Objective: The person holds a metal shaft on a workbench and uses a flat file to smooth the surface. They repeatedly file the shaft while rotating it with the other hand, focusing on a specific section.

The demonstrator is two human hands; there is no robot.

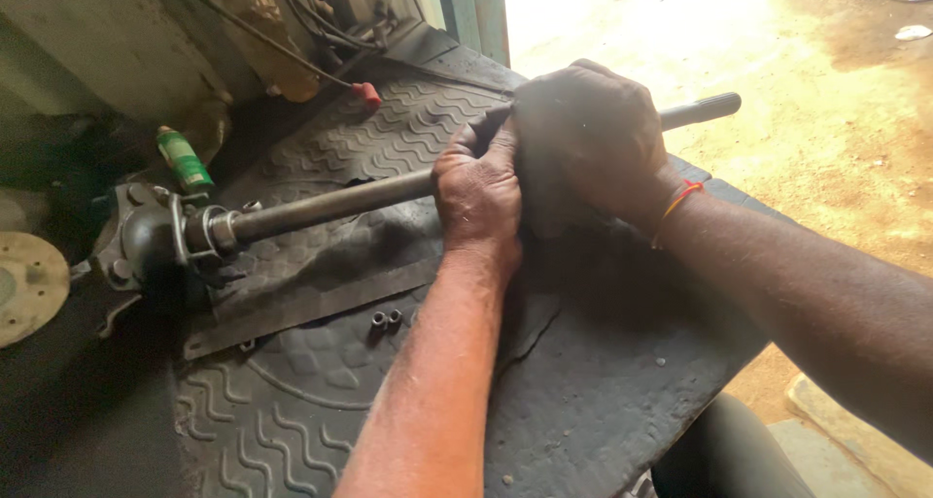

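On the black rubber mat, both of the person's hands were wrapped around a long steel shaft that ran from about nine o'clock to two o'clock across the view. The left hand was closed tight around the shaft near its middle, knuckles up. The right hand sat touching it on the two o'clock side, also clenched over the shaft, with a red and orange thread tied at the wrist. Beyond the right hand the bare tip of the shaft poked out toward the sunlit dirt ground.

At nine o'clock the shaft entered a greasy metal housing through a ring and collar. A small green bottle stood just behind it at ten o'clock, and a round tan plate lay at the far nine o'clock edge. Two little nuts rested loose on the mat just beside the left forearm, at about seven o'clock from the hands.

To my eye the risks were plain. The shaft looked oily, so a grip could slip under a hard pull or twist, and the knuckles might strike the housing. The forearm could also brush the loose nuts off the mat. The mat's corner overhung at five o'clock, so weight there might tip it.
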